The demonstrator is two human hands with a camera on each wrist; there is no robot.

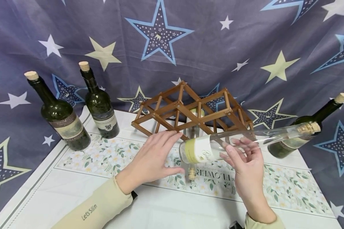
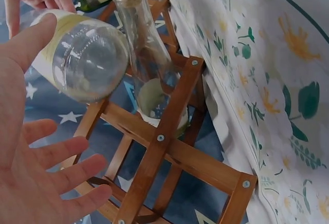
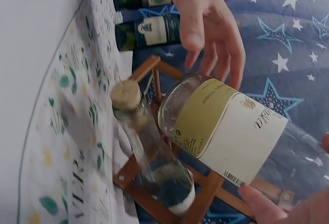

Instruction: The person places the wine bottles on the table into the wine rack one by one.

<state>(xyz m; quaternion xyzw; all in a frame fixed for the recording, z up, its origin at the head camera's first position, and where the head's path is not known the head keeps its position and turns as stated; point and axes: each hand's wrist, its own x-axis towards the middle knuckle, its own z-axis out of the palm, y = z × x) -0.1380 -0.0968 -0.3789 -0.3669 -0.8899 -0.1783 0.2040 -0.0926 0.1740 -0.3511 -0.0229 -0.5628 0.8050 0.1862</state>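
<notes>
My right hand (image 1: 247,167) grips a corked clear glass wine bottle (image 1: 202,149) around its body. The bottle lies nearly level above the table, its base to the left and its cork to the right. Fingers apart, my left hand (image 1: 154,156) hovers beside the base; its thumb overlaps the glass in the left wrist view. Behind both hands stands a brown wooden lattice wine rack (image 1: 179,104). Another corked clear bottle (image 3: 149,142) lies in the rack, neck toward me, partly hidden by the held bottle in the head view.
Two corked dark green bottles (image 1: 66,124) (image 1: 103,116) stand upright at the left. A third green bottle (image 1: 276,151) stands at the right, partly behind the held one. A floral runner (image 1: 103,156) crosses the white tablecloth (image 1: 175,210), and a star-patterned curtain (image 1: 200,47) hangs close behind.
</notes>
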